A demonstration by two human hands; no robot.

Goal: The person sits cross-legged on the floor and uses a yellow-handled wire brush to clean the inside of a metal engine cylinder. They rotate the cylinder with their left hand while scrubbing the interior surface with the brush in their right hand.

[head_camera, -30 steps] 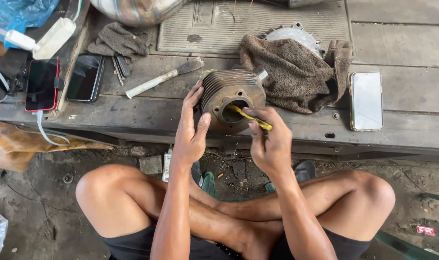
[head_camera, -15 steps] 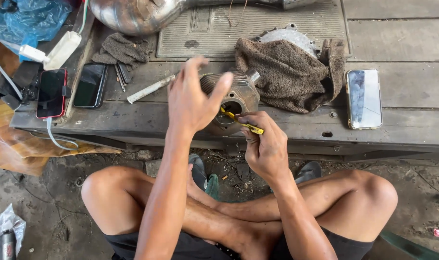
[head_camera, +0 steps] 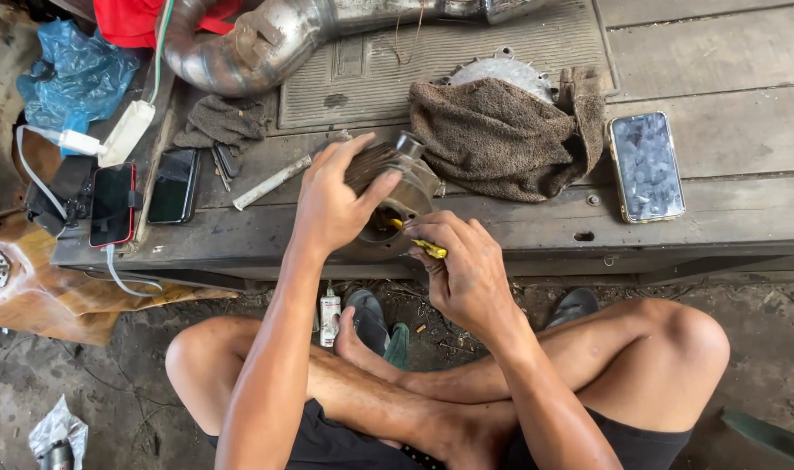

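Observation:
A finned metal engine cylinder [head_camera: 410,178] lies on its side at the front edge of the wooden bench [head_camera: 727,235], its bore facing me. My left hand [head_camera: 331,204] grips the cylinder from the left, fingers over the fins and thumb near the bore. My right hand [head_camera: 466,265] holds a thin yellow tool [head_camera: 418,241] whose tip pokes into the bore. I sit cross-legged on the ground below the bench.
A brown rag [head_camera: 501,135] covers a round metal part behind the cylinder. A phone [head_camera: 646,165] lies right; two more phones [head_camera: 144,196] lie left with a charger cable. A scraper [head_camera: 271,181], grey cloth [head_camera: 227,122], exhaust pipe [head_camera: 266,39] and ribbed mat [head_camera: 466,43] sit behind.
My left hand lifted off the cylinder, then came back down and gripped it from the left. The cylinder has turned slightly. My right hand kept the yellow tool in the bore.

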